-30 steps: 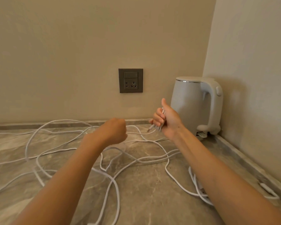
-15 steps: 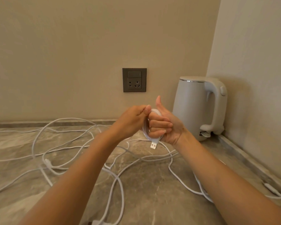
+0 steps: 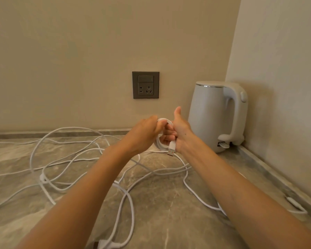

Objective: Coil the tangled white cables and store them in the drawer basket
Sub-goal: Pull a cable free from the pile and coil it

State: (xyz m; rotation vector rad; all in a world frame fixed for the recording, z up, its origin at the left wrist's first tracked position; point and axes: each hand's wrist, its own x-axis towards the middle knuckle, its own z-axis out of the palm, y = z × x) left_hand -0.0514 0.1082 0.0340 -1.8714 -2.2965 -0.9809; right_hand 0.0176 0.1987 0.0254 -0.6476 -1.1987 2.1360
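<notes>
since one second ago the left grip (image 3: 144,133) has come from a place apart to just beside the right grip (image 3: 182,131), and the white cable (image 3: 159,143) now makes a few small loops in the right fist, where before only its end was held. the right grip is clenched round these loops with the thumb standing up, and the usb plug (image 3: 171,150) hangs out below the fist. the left grip pinches the same cable at the top of the loops, as if to lay the next turn. i judge the cable light, soft and smooth: it will bend easily, but the loops can spring open if the fist loosens. it seems better to hold the bundle across all turns and feed with the other hand close to it. the plug is the only hard part. most of the length is not yet coiled: the tangled cables (image 3: 65,159) lie in wide crossing curves on the counter (image 3: 169,209), and a crossing may catch when pulled. another plug (image 3: 104,246) lies at the near edge. the counter looks like grey stone, with a white kettle (image 3: 210,115) in the corner and a dark wall socket (image 3: 145,85) on the beige wall. the drawer basket is not in view.
</notes>
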